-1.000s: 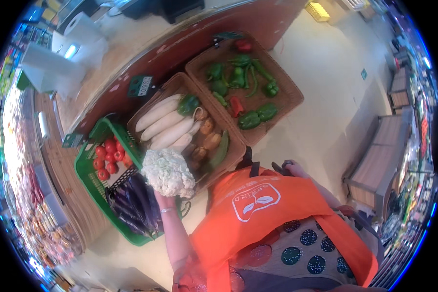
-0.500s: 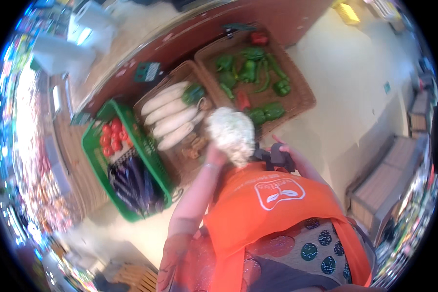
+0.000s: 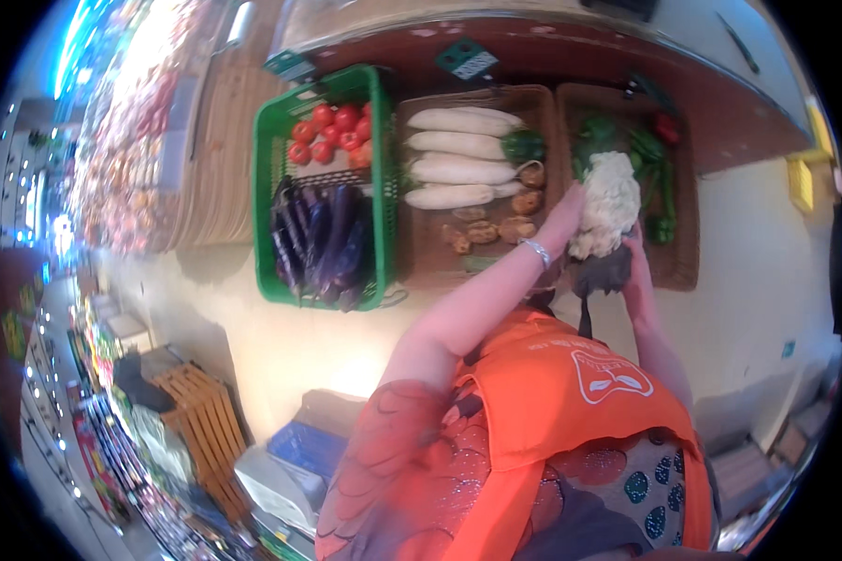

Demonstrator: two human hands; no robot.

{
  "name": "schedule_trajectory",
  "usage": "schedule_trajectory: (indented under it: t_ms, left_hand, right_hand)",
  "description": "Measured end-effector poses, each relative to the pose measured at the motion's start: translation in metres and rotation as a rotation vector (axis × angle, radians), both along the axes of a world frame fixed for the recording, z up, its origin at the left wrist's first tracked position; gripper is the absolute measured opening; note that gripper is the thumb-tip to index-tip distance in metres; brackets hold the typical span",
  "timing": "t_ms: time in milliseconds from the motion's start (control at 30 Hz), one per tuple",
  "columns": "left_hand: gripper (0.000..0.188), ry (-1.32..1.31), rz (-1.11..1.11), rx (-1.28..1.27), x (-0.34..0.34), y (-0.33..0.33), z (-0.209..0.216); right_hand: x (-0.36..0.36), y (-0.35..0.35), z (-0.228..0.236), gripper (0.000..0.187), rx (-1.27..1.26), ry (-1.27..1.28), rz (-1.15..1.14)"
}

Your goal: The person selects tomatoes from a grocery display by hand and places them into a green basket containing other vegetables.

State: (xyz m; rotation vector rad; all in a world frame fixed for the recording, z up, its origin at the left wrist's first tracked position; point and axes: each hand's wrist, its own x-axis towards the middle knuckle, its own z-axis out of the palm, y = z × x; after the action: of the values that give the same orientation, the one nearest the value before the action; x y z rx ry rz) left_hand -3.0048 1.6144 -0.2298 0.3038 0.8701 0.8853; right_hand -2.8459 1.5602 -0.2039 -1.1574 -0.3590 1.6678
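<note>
A whitish cauliflower (image 3: 611, 198) is held up in front of my chest, over the near left part of the brown pepper basket (image 3: 675, 271). My left hand (image 3: 565, 221), with a bracelet at the wrist, grips its left side; most of its fingers are behind the head. At its lower right side, my right hand (image 3: 637, 260) is closed against it, with the fingers partly hidden. A dark grey object with a strap (image 3: 601, 273) sits between my hands, just below the cauliflower; I cannot make out what it is. Green peppers (image 3: 662, 201) lie in the basket beyond.
Left of the pepper basket, a second brown basket holds white radishes (image 3: 458, 170) and knobbly brown roots (image 3: 482, 232). Further left stands a green crate (image 3: 381, 187) with tomatoes (image 3: 332, 131) and eggplants (image 3: 318, 243). A reddish-brown counter side (image 3: 552, 56) runs behind them. A slatted wooden stand (image 3: 201, 411) is lower left.
My view has swung right-to-left, bringing the crate and baskets square ahead. The cauliflower has gone from beside the radishes to over the pepper basket. My right hand has come in against it.
</note>
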Motion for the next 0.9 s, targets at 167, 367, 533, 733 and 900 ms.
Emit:
schedule_trajectory:
  t_ms: [167, 367, 533, 733, 900]
  left_hand:
    - [0.043, 0.282, -0.277, 0.317, -0.06, -0.038, 0.049]
    - [0.036, 0.494, -0.127, 0.1, -0.202, -0.107, 0.074]
    - [0.022, 1.419, 0.443, 0.288, -0.391, -0.147, 0.041]
    - [0.05, 1.903, 0.19, -0.269, -0.508, -0.177, 0.003]
    - [0.05, 1.916, 0.227, -0.149, -0.521, -0.17, -0.026]
  right_hand:
    - [-0.005, 0.054, -0.077, 0.062, -0.246, -0.199, 0.074]
    - [-0.028, 0.04, -0.097, 0.048, -0.29, -0.317, 0.146]
    - [-0.026, -0.014, -0.094, 0.047, -0.326, -0.543, 0.257]
    - [-0.033, -0.039, -0.083, 0.053, -0.319, -0.961, 0.57]
    - [-0.083, -0.037, -0.046, 0.072, -0.206, -1.322, 0.865]
